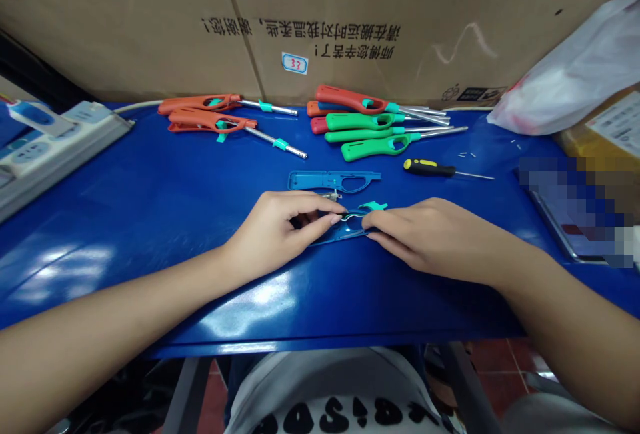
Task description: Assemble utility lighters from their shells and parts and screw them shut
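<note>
A blue lighter casing half (340,235) lies low over the table in front of me. My left hand (283,224) is closed, thumb and forefinger pinching a thin pale wire (351,217) at the casing. My right hand (425,237) grips the casing's right end between thumb and fingers. A teal trigger (374,206) shows just beyond the right fingertips. Behind the left fingers a small metal part (334,195) peeks out, mostly hidden. Farther back rests the other blue casing half (310,181), its inside facing up.
Orange lighters (200,119) lie at back left, with several red and green lighters (370,147) at back centre. A screwdriver (430,168) and small screws (467,155) sit to the right. A power strip (65,147), cardboard box (175,54), plastic bag (565,74) and phone (555,221) border the area.
</note>
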Demonstrator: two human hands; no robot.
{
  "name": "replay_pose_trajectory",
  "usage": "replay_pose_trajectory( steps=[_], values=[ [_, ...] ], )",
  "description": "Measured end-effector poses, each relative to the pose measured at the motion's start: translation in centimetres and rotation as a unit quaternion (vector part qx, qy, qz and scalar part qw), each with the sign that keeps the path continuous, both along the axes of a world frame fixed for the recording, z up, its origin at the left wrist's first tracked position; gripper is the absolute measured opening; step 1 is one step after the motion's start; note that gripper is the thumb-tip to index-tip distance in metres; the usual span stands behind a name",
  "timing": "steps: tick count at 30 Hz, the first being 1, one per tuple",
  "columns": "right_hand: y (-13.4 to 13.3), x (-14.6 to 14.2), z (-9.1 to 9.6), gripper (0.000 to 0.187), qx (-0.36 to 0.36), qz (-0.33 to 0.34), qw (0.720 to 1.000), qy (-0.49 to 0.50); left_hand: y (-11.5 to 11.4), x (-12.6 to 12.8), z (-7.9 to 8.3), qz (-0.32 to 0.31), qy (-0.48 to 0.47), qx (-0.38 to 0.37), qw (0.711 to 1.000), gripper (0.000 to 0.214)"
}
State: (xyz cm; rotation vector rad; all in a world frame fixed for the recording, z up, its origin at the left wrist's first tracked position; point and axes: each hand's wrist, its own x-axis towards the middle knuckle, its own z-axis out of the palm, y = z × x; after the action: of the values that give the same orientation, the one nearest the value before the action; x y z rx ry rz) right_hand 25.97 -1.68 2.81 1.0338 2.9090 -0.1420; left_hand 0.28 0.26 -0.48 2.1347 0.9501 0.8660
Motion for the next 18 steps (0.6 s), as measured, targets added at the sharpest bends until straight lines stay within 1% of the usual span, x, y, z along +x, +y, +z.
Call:
replay_pose_trajectory(
  steps=[4,9,11,12,14,16,18],
  values=[
    [0.0,0.1,0.0,0.023,-0.030,-0.004,0.999,0.029,0.0,0.0,0.1,-0.005,0.004,0.003,1.000,0.016],
    [0.1,0.2,0.2,0.022,-0.107,0.024,0.992,0.069,-0.1,0.1,0.3,-0.013,0.006,0.009,1.000,0.014],
    [0.2,0.3,0.5,0.021,-0.138,0.033,0.985,0.101,-0.1,0.1,0.4,-0.016,0.008,0.010,1.000,0.014],
    [0.3,0.5,0.8,0.020,-0.150,0.028,0.981,0.121,-0.1,0.0,0.4,-0.018,0.007,0.012,1.000,0.013],
    [0.6,1.0,1.4,0.017,-0.157,-0.011,0.973,0.167,-0.1,0.0,0.5,-0.021,0.007,0.016,1.000,0.012],
    [0.9,1.7,1.9,0.015,-0.133,-0.071,0.970,0.189,-0.2,0.0,0.5,-0.026,0.009,0.019,0.999,0.012],
    [1.3,2.4,2.1,0.018,-0.119,-0.107,0.972,0.173,-0.2,0.0,0.4,-0.025,0.011,0.021,0.999,0.012]
  ],
)
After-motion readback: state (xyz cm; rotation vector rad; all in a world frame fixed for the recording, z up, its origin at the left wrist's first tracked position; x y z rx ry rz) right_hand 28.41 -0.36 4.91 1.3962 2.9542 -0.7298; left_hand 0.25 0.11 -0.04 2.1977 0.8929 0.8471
